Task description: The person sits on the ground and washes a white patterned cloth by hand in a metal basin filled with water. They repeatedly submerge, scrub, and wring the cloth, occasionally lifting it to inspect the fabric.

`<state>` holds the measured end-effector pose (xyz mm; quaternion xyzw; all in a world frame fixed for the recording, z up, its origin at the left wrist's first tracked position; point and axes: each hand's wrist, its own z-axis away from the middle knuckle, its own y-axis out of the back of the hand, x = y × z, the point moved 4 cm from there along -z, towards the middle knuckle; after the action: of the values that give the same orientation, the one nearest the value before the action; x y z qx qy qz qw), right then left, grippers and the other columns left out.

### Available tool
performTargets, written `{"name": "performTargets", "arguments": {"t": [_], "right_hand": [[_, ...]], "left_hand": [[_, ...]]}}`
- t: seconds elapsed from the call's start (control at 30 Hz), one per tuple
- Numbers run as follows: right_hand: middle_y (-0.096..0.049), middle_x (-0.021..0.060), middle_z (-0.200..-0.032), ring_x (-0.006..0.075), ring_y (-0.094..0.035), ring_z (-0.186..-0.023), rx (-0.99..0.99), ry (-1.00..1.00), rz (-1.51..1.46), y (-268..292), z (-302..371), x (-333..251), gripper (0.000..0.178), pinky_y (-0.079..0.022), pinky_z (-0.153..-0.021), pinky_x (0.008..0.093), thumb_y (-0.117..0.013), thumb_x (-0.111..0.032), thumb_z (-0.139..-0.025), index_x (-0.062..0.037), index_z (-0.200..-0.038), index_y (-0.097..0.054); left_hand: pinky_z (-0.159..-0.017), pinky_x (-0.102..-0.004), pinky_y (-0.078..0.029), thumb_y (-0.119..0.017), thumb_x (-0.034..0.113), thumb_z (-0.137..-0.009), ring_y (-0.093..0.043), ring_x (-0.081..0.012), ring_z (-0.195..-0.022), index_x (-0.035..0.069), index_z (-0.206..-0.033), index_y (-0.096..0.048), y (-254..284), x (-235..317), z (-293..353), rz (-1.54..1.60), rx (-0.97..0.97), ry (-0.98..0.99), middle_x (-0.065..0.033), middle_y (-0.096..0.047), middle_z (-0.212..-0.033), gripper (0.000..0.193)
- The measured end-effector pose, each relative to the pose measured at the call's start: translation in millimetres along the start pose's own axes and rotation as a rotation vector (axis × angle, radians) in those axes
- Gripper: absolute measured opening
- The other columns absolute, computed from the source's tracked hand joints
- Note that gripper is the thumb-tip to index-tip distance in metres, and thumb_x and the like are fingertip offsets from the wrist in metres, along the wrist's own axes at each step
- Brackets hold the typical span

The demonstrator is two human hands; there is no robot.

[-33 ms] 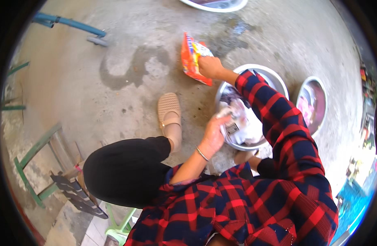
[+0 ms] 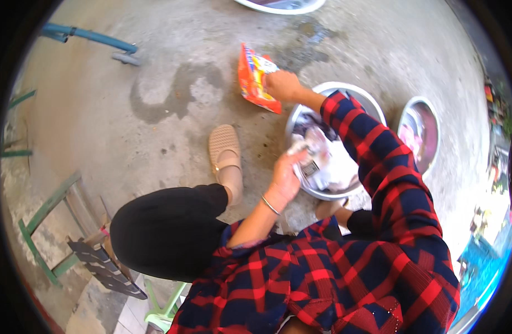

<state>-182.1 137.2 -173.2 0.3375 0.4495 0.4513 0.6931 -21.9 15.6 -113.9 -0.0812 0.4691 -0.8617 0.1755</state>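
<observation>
Soapy-looking wet laundry lies in a round metal basin [image 2: 372, 106] in front of me. At its left rim my left hand [image 2: 287, 173] is closed on a white cloth [image 2: 313, 161] with a small dark printed patch. My right arm reaches across above the basin. Beyond the basin's far left side, my right hand [image 2: 283, 86] has its fingers curled at the side of an orange, yellow and white plastic packet [image 2: 250, 78], which stands tilted on the concrete. The fingertips are hidden against the packet, so whether they reach inside it does not show. Darker cloth [image 2: 306, 121] lies beside the white.
An oval basin [image 2: 434, 131] with pink cloth sits farther right, and another basin [image 2: 289, 8] is cut off at the top. My sandalled foot [image 2: 224, 147] rests left of the laundry. Blue metal legs [image 2: 94, 36], a green frame [image 2: 39, 222] and wet patches [image 2: 172, 92] lie leftward.
The view has shifted a little, so everything sits slightly farther left. Both hands keep their holds, on the white cloth and at the packet.
</observation>
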Motion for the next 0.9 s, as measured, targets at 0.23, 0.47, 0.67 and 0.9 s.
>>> {"name": "performTargets", "arguments": {"t": [0.23,0.47,0.67,0.9], "right_hand": [[-0.050,-0.0031,-0.062,0.0044,-0.044,-0.057,0.000,-0.017,-0.821,136.2,180.6,8.5,0.011,-0.034,-0.050,0.0200,-0.057,-0.012,-0.078,-0.0019,-0.075,-0.056],[-0.055,0.0015,-0.059,0.0077,-0.049,-0.057,0.343,-0.236,-0.905,112.5,317.3,14.9,0.010,-0.039,-0.051,0.0241,-0.061,-0.010,-0.074,0.0002,-0.075,-0.060],[-0.060,0.0113,-0.062,0.0220,-0.059,-0.060,0.518,-0.280,-0.662,99.1,336.0,9.3,0.014,-0.043,-0.054,0.0327,-0.066,-0.018,-0.067,-0.0041,-0.070,-0.063],[-0.048,0.0028,-0.049,0.0113,-0.045,-0.050,0.506,-0.338,-0.972,80.1,324.9,36.8,0.036,-0.034,-0.047,0.0297,-0.078,-0.031,-0.057,-0.0058,-0.053,-0.052]], "left_hand": [[-0.094,-0.0398,-0.041,-0.049,0.014,-0.087,-0.053,-0.0264,-0.107,-0.001,-0.121,-0.045,-34.8,-13.8,13.1,0.045,-0.164,0.040,-0.0140,-0.055,-0.116,0.037],[-0.100,-0.0403,-0.034,-0.051,0.015,-0.087,-0.047,-0.0248,-0.114,0.000,-0.123,-0.042,-74.2,-40.2,38.5,-0.034,-0.306,0.092,-0.0125,-0.051,-0.121,0.040],[-0.100,-0.0404,-0.034,-0.048,0.015,-0.088,-0.046,-0.0252,-0.115,-0.001,-0.126,-0.039,-82.5,-59.8,52.8,-0.133,-0.323,0.093,-0.0139,-0.048,-0.124,0.042],[-0.100,-0.0403,-0.034,-0.048,0.014,-0.088,-0.046,-0.0251,-0.115,-0.001,-0.127,-0.037,-85.7,-62.6,53.1,-0.181,-0.340,0.066,-0.0136,-0.047,-0.125,0.043]]}}
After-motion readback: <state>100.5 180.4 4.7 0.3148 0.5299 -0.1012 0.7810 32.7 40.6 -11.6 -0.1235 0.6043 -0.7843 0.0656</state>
